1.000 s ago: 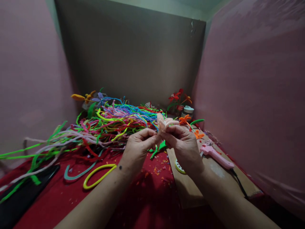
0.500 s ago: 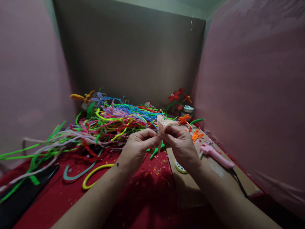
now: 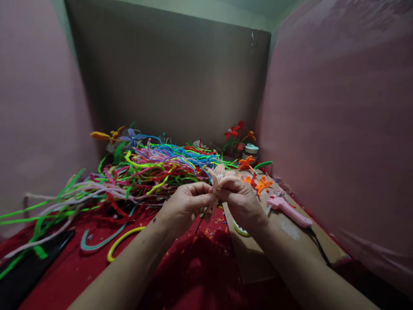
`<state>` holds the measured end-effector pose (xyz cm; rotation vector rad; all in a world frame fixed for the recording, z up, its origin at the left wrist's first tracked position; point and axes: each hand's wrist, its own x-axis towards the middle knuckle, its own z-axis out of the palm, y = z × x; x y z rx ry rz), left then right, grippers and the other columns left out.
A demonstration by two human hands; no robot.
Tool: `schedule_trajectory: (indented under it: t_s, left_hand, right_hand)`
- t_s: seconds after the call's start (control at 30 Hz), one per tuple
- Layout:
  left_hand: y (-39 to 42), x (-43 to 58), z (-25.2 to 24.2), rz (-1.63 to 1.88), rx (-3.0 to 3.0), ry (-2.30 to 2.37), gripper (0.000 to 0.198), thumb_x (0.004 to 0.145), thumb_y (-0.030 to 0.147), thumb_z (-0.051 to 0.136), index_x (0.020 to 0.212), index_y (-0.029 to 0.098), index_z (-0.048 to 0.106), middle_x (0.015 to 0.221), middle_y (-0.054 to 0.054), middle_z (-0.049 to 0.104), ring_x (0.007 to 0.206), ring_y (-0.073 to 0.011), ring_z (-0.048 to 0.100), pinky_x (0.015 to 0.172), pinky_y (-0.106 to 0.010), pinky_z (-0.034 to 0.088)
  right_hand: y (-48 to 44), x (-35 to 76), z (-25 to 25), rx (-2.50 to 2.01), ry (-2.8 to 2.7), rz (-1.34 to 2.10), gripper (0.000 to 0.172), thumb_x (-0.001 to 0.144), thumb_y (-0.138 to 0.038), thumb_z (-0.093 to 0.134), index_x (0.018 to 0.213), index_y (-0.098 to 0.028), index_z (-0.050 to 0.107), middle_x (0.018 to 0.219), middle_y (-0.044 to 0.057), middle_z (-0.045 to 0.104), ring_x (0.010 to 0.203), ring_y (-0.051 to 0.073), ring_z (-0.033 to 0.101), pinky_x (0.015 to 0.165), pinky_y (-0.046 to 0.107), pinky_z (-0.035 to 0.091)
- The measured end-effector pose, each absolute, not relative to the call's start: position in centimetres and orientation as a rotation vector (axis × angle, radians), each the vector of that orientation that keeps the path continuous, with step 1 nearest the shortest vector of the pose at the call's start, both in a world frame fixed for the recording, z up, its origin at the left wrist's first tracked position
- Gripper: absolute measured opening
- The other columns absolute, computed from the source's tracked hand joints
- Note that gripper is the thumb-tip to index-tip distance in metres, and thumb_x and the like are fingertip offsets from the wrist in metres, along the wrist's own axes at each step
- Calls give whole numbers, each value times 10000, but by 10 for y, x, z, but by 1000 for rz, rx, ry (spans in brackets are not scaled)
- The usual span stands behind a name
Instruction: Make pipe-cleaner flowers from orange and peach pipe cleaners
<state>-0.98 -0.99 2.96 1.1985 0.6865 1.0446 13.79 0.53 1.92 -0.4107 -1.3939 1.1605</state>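
Note:
Both of my hands are up in front of me, pinching a small pale pink pipe-cleaner flower (image 3: 218,174) between them. My left hand (image 3: 183,206) grips it from the left with closed fingers. From the right, my right hand (image 3: 240,201) is curled round the flower's base. The petals stick up above my fingertips. A thin dark stem hangs down below my hands toward the red cloth (image 3: 97,267).
A big heap of coloured pipe cleaners (image 3: 151,165) lies behind my hands. A wooden board (image 3: 258,249) at right carries a pink glue gun (image 3: 288,211) and orange flowers (image 3: 260,184). Finished flowers (image 3: 237,131) and a small jar (image 3: 251,150) stand at the back. Pink walls close in on both sides.
My hands and the pink flower have dropped slightly and shifted a little left in the view; the grip on the flower stays the same.

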Motion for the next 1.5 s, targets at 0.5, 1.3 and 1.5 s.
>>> schedule_trajectory:
  t_s: [0.5, 1.3, 1.5]
  left_hand:
    - [-16, -6, 30, 900, 1379, 575, 101, 752, 179, 612, 681, 135, 669, 643, -32, 608, 635, -135, 550, 693, -274, 432]
    - [-25, 11, 31, 1389, 1354, 868, 196, 749, 303, 664, 674, 152, 565, 547, 24, 558, 506, -94, 498, 518, -220, 408]
    - [-27, 14, 28, 1479, 1442, 978, 145, 759, 271, 642, 694, 164, 569, 584, 31, 549, 531, -94, 494, 529, -219, 405]
  right_hand:
    - [13, 150, 11, -312, -1495, 1437, 241, 710, -357, 723, 548, -188, 663, 533, -1, 603, 467, 117, 522, 523, 284, 456]
    - [-4, 137, 17, -430, -1301, 1237, 54, 723, -285, 706, 741, -237, 718, 719, 6, 585, 691, 146, 546, 573, 268, 484]
    - [-9, 132, 17, -499, -1221, 1191, 73, 696, -240, 727, 657, -200, 678, 609, -28, 559, 530, 110, 507, 520, 270, 470]
